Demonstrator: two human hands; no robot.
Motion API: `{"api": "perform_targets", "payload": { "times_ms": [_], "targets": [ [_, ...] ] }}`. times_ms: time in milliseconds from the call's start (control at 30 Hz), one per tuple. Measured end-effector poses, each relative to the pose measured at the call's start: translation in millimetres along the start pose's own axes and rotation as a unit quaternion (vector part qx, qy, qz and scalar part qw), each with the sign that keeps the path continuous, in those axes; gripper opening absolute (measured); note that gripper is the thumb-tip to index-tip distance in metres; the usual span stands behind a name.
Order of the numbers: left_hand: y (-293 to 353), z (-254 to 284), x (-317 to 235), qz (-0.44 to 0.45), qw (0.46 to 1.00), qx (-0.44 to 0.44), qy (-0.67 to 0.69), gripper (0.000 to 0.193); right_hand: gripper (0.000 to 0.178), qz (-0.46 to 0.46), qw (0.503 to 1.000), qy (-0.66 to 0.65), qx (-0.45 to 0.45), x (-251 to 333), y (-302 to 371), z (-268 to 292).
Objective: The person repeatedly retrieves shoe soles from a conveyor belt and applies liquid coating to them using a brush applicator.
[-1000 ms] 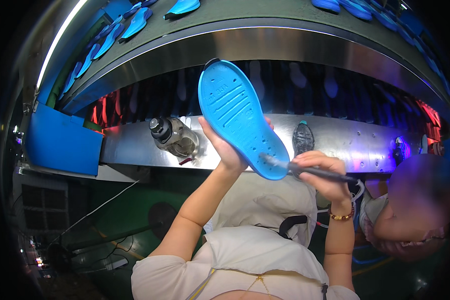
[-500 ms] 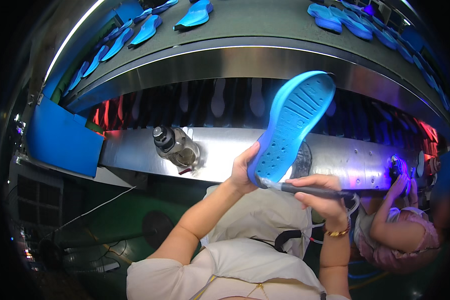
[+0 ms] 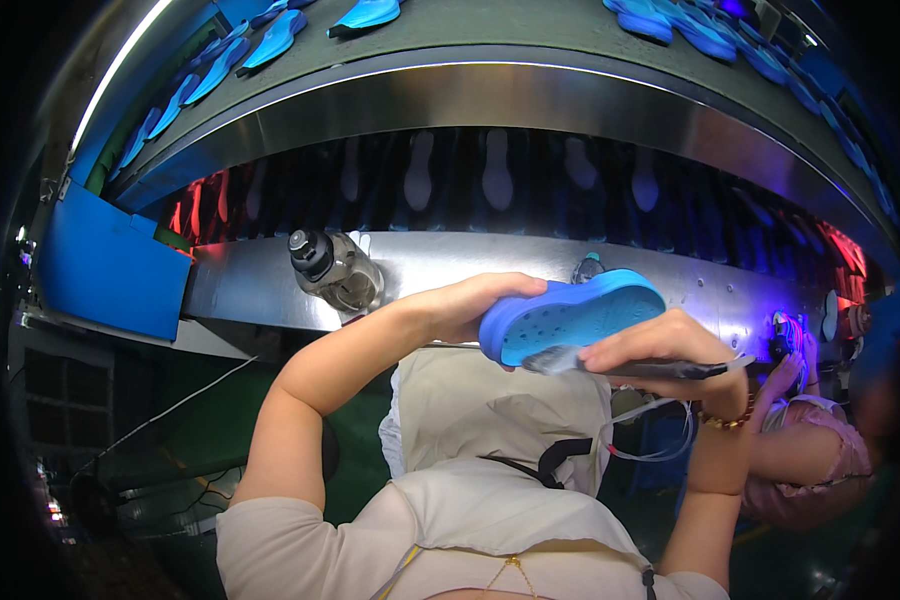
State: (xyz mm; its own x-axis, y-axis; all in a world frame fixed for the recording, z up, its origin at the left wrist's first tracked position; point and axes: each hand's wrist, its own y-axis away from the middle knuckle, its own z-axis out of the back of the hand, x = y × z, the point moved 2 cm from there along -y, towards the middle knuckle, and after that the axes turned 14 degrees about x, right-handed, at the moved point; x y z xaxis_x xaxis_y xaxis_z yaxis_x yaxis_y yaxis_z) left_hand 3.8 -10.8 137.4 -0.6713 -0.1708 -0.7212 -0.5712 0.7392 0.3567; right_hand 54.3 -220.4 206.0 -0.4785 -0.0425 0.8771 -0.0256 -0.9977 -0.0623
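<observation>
A pitted blue sole point(image 3: 572, 312) tilts crosswise, a dark-handled brush point(image 3: 662, 370) at its rim.

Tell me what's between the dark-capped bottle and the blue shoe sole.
In the head view, beside the bottle comes a stretch of metal bench, then the left hand, which grips the left end of the blue sole.

A silvery metal ledge point(image 3: 425, 272) carries a clear, black-capped bottle point(image 3: 342, 275) toward its left and a partly hidden item point(image 3: 588, 267) farther right. Beyond, blue soles point(image 3: 272, 43) lie on a dark green belt point(image 3: 490, 28).
</observation>
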Motion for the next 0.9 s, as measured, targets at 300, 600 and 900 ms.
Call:
{"api": "perform_targets", "payload": {
  "times_ms": [300, 600, 900],
  "targets": [
    [22, 12, 3, -0.038, 0.998, -0.048, 0.02, 0.065, 0.02, -0.01, 0.997, -0.053, -0.047, -21, 23, -9],
    [31, 38, 7, -0.165, 0.978, -0.074, 0.108, 0.061, 0.023, -0.027, 0.988, -0.052, -0.144, -14, 36, -29],
    [-53, 30, 47, -0.381, 0.875, 0.062, 0.292, 0.084, 0.018, -0.094, 0.92, -0.133, -0.356, -58, -9, -36]
  ]
}}
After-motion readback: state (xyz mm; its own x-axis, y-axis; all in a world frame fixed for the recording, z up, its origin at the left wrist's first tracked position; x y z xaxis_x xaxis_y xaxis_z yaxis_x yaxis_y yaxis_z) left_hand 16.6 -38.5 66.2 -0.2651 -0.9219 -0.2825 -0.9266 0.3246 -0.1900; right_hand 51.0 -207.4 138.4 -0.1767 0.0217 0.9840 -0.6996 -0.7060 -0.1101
